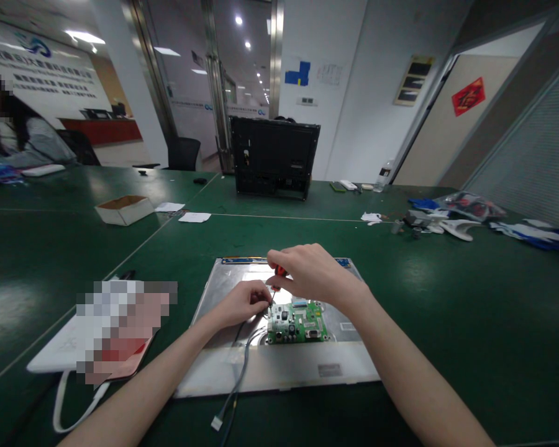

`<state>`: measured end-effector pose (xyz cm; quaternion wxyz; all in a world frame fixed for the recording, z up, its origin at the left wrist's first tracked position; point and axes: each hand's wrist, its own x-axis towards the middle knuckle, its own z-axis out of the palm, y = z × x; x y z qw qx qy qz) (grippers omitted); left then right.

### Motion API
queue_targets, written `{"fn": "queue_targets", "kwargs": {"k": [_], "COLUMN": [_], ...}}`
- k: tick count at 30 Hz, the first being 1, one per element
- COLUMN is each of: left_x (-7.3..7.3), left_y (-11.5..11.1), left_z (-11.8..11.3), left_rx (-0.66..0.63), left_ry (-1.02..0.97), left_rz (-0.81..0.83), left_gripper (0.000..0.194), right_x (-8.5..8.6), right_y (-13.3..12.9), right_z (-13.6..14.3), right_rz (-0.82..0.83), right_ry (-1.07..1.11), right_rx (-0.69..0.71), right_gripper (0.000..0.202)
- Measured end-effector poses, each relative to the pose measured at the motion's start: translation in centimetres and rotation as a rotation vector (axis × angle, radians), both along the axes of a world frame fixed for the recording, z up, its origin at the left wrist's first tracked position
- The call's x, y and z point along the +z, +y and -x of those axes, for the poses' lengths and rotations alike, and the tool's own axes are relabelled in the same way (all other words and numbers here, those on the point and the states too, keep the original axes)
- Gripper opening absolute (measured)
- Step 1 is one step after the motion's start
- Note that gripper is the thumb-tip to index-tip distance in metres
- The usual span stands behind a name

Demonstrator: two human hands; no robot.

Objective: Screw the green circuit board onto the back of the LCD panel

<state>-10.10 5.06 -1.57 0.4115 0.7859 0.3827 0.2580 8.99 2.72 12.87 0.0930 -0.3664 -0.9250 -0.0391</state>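
My right hand (302, 270) is closed round the red handle of a screwdriver (280, 271), its thin shaft pointing down at the upper left corner of a green circuit board (298, 323). Beside the tip, my left hand (248, 302) has its fingers pinched together at that corner; what they hold, if anything, is too small to make out. The board lies on a silver metal panel (279, 366) flat on the green table. Grey cables (245, 366) run from the board's left side over the panel's front edge, ending in a white connector (217, 423).
A white device (51, 351) with a cable and a pink item lie at left. An open box (125, 211) and papers (194, 217) sit farther back. A black monitor housing (276, 155) stands behind; bagged parts (470, 205) lie right. A person (32, 139) sits far left.
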Motion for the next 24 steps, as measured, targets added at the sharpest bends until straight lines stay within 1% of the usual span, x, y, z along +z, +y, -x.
{"fn": "queue_targets", "kwargs": {"k": [7,11,15,17,20,24], "left_x": [-0.75,-0.88,-0.71,-0.66,-0.75,-0.96], "left_y": [0.31,0.36,0.27,0.26,0.35,0.48], "left_z": [0.08,0.16,0.16,0.14,0.11,0.14], "left_rx": [-0.004,0.007,0.011,0.01,0.016,0.012], "left_ry": [-0.006,0.002,0.009,0.008,0.007,0.028], "left_rz": [-0.028,-0.03,-0.014,-0.011,-0.03,-0.052], "left_gripper": [0.013,0.014,0.014,0.014,0.014,0.014], "right_x": [-0.1,-0.05,-0.1,-0.16,-0.18,-0.15], "right_y": [-0.43,-0.23,0.03,0.01,-0.24,-0.5], "right_z": [-0.13,0.02,0.17,0.14,0.01,-0.04], "right_rz": [0.033,0.05,0.034,0.031,0.038,0.087], "right_ry": [0.064,0.048,0.017,0.014,0.048,0.083], "right_rx": [0.093,0.055,-0.008,-0.016,0.023,0.08], "right_gripper": [0.02,0.019,0.016,0.017,0.022,0.027]}}
